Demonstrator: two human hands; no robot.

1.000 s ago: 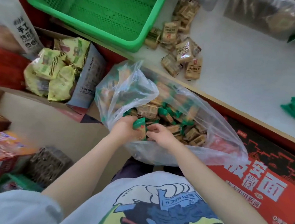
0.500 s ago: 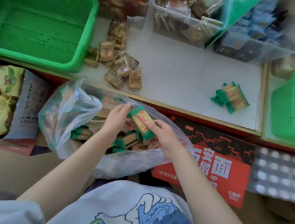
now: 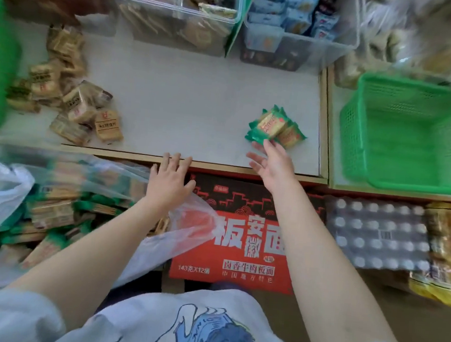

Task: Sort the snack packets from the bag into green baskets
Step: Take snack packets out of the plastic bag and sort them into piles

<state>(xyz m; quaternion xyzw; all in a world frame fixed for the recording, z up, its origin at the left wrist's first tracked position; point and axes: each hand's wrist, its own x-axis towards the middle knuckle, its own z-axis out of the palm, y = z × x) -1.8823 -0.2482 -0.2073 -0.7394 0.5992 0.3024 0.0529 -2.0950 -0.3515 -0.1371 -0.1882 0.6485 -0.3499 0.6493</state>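
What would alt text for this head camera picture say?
A person's open right hand hovers just short of a small pile of green packets on a white shelf; the open left hand is above a clear bag of snacks.

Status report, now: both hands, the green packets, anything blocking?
Left hand open over bag. Right hand open, empty, beside green packets on shelf. Green basket holds none visible. Nothing blocking.

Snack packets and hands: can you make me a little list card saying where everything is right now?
green packets: small pile on the white shelf
brown packets: heap at the shelf's left
plastic bag: lower left, still holds packets
right hand: open, just below the green pile
left hand: open, at the shelf edge
green basket: right, looks empty
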